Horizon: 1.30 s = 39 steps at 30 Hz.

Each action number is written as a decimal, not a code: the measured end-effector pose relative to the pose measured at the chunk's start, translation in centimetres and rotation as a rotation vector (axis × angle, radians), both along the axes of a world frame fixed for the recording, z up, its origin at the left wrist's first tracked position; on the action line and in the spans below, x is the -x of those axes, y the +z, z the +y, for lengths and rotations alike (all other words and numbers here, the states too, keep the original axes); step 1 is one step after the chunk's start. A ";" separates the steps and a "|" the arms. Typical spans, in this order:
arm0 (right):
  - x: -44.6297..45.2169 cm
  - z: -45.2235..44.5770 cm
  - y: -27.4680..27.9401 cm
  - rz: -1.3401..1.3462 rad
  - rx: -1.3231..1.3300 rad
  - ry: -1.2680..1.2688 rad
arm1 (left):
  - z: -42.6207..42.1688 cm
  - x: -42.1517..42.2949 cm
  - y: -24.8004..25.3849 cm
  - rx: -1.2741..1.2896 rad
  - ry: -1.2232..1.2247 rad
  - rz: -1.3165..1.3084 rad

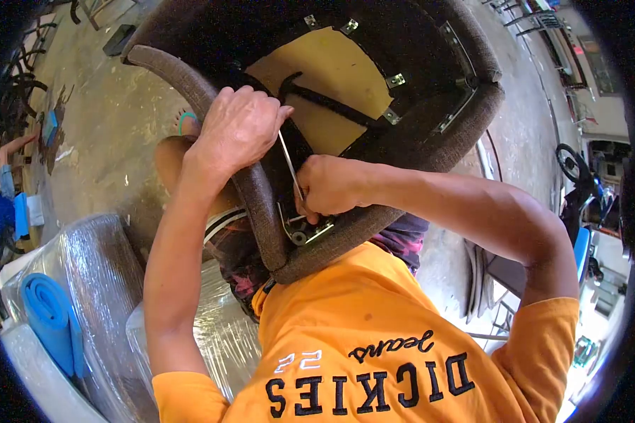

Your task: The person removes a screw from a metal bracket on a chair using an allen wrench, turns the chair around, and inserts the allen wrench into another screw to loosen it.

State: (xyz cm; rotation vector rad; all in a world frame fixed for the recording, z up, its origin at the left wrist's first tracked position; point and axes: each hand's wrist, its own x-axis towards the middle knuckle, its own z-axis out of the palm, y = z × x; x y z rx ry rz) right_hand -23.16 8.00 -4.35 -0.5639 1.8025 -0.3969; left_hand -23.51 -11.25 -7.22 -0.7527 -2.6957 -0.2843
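A dark brown upholstered furniture frame [430,151] lies across the person's lap, its inside facing up. My left hand [243,127] is closed around the upper end of a thin metal rod [287,158]. Lower down, my right hand [328,187] has its fingers closed round the rod's lower part, just above a metal bracket [300,236] at the frame's near corner. The rod's tip is hidden by the fingers. Inside the frame, a dark hammer-like tool [331,104] rests over a tan panel [349,60]. Small metal brackets [396,81] line the panel's edge.
Plastic-wrapped pieces [95,261] and a rolled blue mat [46,310] are at the left. Another person's arm [14,149] shows at the far left. A dark block [118,40] lies on the concrete floor [106,120]. Chairs stand at the upper right.
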 end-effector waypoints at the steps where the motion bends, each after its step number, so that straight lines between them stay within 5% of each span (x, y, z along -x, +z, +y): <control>1: 0.0 -0.1 0.1 0.002 0.001 0.003 | 0.0 0.0 0.0 0.001 0.003 0.002; 24: -0.5 -0.5 1.6 0.072 -0.083 0.080 | 0.9 -0.5 0.8 -0.003 0.044 -0.062; 26: -0.7 0.5 -0.6 0.184 0.185 0.180 | 0.7 -1.2 1.3 -0.052 -0.017 -0.003; 31: -2.0 1.0 0.7 0.304 0.361 0.173 | 1.5 -7.6 7.1 -0.153 0.031 0.153; 35: -0.2 1.4 5.6 0.120 0.346 0.442 | 5.5 -17.3 11.1 0.020 0.090 -0.057; 39: -0.6 2.2 6.5 0.194 0.280 0.554 | 9.7 -24.3 8.6 -0.131 0.159 -0.480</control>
